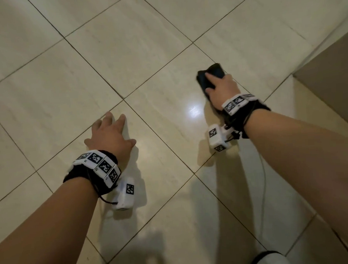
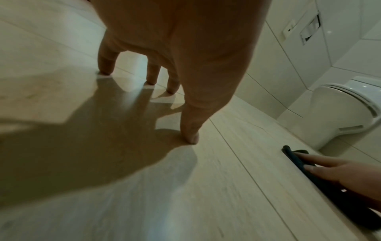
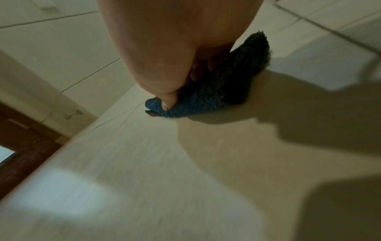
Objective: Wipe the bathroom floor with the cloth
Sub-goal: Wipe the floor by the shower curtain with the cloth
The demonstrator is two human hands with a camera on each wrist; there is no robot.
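Fingertips (image 2: 190, 137) of the left hand (image 1: 108, 135) prop the person's weight, lower left of centre in the head view: the fingers are spread and straight, and the left wrist view shows only the tips touching the tiled floor (image 1: 144, 42), palm raised. That prop is the first risk. The tiles are glossy, with a bright glare patch mid-frame, and if they are damp the tips could slide and the body drop forward.

Farther up, right of centre, the right hand (image 1: 220, 87) presses down on the dark blue cloth (image 1: 210, 75), with the thumb dug into one corner in the right wrist view; how far the other fingers curl I cannot tell. The cloth is bunched into a narrow wad, so each stroke probably covers a thin strip and may leave streaks, and a loose end could fold under.

Beyond, in the right of the left wrist view, the toilet (image 2: 340, 112) stands near the cloth; a long push risks knuckles striking its base.
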